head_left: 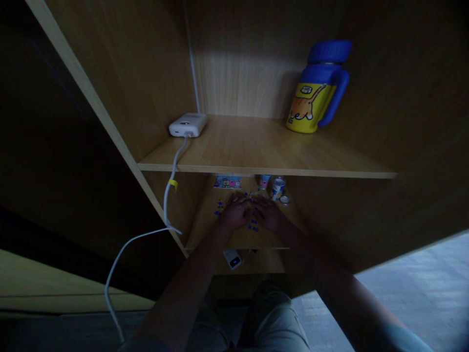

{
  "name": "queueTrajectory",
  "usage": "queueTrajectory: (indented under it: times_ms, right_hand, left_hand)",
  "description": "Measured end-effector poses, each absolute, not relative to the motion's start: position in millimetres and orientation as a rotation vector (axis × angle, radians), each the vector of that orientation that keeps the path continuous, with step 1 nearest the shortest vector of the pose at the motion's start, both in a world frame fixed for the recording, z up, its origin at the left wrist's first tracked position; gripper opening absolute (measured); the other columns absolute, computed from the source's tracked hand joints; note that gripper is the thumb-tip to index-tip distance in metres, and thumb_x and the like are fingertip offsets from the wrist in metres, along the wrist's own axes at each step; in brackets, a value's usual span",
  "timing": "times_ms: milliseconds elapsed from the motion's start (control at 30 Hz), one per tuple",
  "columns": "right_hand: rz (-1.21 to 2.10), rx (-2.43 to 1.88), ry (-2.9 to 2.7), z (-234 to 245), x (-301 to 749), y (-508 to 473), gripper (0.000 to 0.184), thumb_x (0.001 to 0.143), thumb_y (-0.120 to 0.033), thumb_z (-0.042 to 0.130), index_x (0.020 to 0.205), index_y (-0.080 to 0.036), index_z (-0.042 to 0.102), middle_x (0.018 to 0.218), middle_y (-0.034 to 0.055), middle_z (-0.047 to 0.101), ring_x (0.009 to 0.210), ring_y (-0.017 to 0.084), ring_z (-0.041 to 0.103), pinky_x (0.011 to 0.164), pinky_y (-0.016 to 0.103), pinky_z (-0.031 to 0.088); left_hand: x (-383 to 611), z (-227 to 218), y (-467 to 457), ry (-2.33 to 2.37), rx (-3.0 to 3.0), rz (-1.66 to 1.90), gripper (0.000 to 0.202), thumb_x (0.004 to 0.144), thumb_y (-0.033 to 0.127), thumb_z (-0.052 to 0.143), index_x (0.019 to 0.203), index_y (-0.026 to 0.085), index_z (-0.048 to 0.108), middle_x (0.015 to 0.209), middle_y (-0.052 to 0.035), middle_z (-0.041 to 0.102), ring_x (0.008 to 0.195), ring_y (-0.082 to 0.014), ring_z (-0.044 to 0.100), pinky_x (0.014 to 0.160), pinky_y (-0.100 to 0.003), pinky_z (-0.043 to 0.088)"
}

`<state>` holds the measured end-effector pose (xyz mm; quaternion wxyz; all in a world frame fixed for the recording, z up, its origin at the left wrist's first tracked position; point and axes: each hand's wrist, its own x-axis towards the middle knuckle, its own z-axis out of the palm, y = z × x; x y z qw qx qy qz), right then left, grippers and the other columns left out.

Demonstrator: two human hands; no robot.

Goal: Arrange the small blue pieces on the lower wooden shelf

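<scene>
On the lower shelf, my left hand (235, 213) and my right hand (268, 213) come close together, fingers bent inward. Between their fingertips lie small blue and yellow jigsaw puzzle pieces (250, 196), at which both hands are pinching. Dim light and the fingers partly hide these pieces. More loose blue pieces (252, 228) lie nearer to me, below the hands. Another group of blue and yellow pieces (219, 207) is spread left of my left hand. A colourful picture card (227, 182) stands or lies at the back left; I cannot tell which.
Right of the hands are an open can (278, 188), its round lid (285, 200) and a pink-and-blue cup (264, 182). A blue-and-yellow bottle (314, 90) and white power bank (188, 124) occupy the upper shelf. A white cable (166, 200) hangs left. Below sits a white device (232, 259).
</scene>
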<state>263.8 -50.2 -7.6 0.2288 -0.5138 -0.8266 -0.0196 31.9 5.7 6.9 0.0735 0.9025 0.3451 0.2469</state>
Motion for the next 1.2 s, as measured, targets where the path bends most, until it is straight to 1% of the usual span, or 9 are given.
queueTrajectory:
  times_ms: [167, 267, 333, 533, 700, 800, 933, 1100, 1200]
  right_hand:
    - [-0.067, -1.417, -2.271, -11.3, 265.6, -47.2, 0.053, 0.113, -0.034, 0.056, 0.164, -0.022, 0.063, 0.173, 0.0125, 0.057, 0.162, 0.032, 0.052, 0.137, 0.057, 0.04]
    - [-0.087, -1.397, -2.263, -14.4, 267.0, -45.9, 0.051, 0.113, -0.034, 0.055, 0.161, -0.019, 0.066, 0.171, 0.015, 0.059, 0.16, 0.032, 0.054, 0.135, 0.056, 0.042]
    - [-0.093, -1.383, -2.26, -15.9, 267.6, -45.1, 0.051, 0.113, -0.033, 0.055, 0.16, -0.018, 0.067, 0.17, 0.0155, 0.06, 0.159, 0.032, 0.056, 0.135, 0.056, 0.044]
    - [-0.103, -1.358, -2.237, -16.0, 267.8, -44.5, 0.049, 0.113, -0.035, 0.057, 0.159, -0.023, 0.068, 0.169, 0.0128, 0.062, 0.16, 0.032, 0.054, 0.134, 0.057, 0.046]
    - [-0.074, -1.367, -2.232, -14.6, 267.7, -45.0, 0.05, 0.114, -0.036, 0.055, 0.159, -0.018, 0.068, 0.167, 0.0158, 0.062, 0.157, 0.033, 0.057, 0.134, 0.057, 0.045]
    - [-0.051, -1.376, -2.226, -13.9, 267.8, -45.1, 0.05, 0.113, -0.034, 0.054, 0.159, -0.018, 0.068, 0.167, 0.0156, 0.064, 0.157, 0.032, 0.057, 0.134, 0.056, 0.045]
    - [-0.034, -1.395, -2.218, -14.1, 267.6, -44.2, 0.055, 0.113, -0.035, 0.054, 0.166, -0.019, 0.061, 0.169, 0.0152, 0.061, 0.159, 0.032, 0.055, 0.136, 0.056, 0.043]
    - [-0.033, -1.454, -2.182, -18.1, 269.2, -43.4, 0.068, 0.113, -0.039, 0.052, 0.176, -0.016, 0.045, 0.176, 0.0167, 0.053, 0.162, 0.031, 0.051, 0.136, 0.055, 0.042]
    - [-0.069, -1.509, -2.142, -22.0, 270.2, -43.5, 0.074, 0.113, -0.042, 0.053, 0.18, -0.014, 0.037, 0.18, 0.0179, 0.047, 0.166, 0.032, 0.046, 0.136, 0.054, 0.042]
  left_hand:
    - [32.4, 10.7, 4.8, 1.027, 2.708, 0.758, 0.031, 0.108, 0.038, 0.067, 0.133, 0.023, 0.077, 0.145, -0.0109, 0.077, 0.14, -0.0329, 0.065, 0.138, -0.056, 0.035]
    - [32.6, 11.5, 5.2, 1.023, 2.733, 0.75, 0.028, 0.108, 0.038, 0.067, 0.127, 0.021, 0.078, 0.138, -0.0134, 0.078, 0.136, -0.0337, 0.067, 0.134, -0.055, 0.04]
    - [32.5, 10.3, 5.9, 1.031, 2.742, 0.755, 0.027, 0.108, 0.038, 0.067, 0.125, 0.021, 0.079, 0.134, -0.0136, 0.079, 0.132, -0.0338, 0.069, 0.132, -0.055, 0.043]
    - [32.3, 5.7, 7.7, 1.002, 2.743, 0.784, 0.026, 0.106, 0.036, 0.07, 0.126, 0.023, 0.079, 0.138, -0.0128, 0.078, 0.134, -0.0342, 0.067, 0.131, -0.057, 0.043]
    - [31.8, 8.7, 7.8, 0.966, 2.753, 0.789, 0.021, 0.105, 0.033, 0.07, 0.12, 0.023, 0.081, 0.132, -0.012, 0.08, 0.13, -0.0336, 0.069, 0.128, -0.057, 0.045]
    - [31.6, 9.3, 8.2, 0.957, 2.761, 0.806, 0.023, 0.105, 0.033, 0.07, 0.121, 0.021, 0.081, 0.132, -0.0133, 0.08, 0.13, -0.034, 0.069, 0.128, -0.056, 0.047]
    - [32.2, 6.7, 9.7, 0.957, 2.756, 0.809, 0.025, 0.106, 0.033, 0.068, 0.125, 0.023, 0.081, 0.137, -0.0121, 0.08, 0.133, -0.034, 0.069, 0.129, -0.058, 0.046]
    - [33.0, 2.7, 11.0, 1.004, 2.733, 0.8, 0.043, 0.106, 0.037, 0.069, 0.144, 0.016, 0.075, 0.152, -0.0176, 0.074, 0.143, -0.0372, 0.066, 0.134, -0.061, 0.042]
    - [33.0, 0.9, 11.2, 1.002, 2.724, 0.866, 0.05, 0.107, 0.036, 0.068, 0.153, 0.016, 0.07, 0.16, -0.0181, 0.069, 0.149, -0.0366, 0.063, 0.135, -0.061, 0.041]
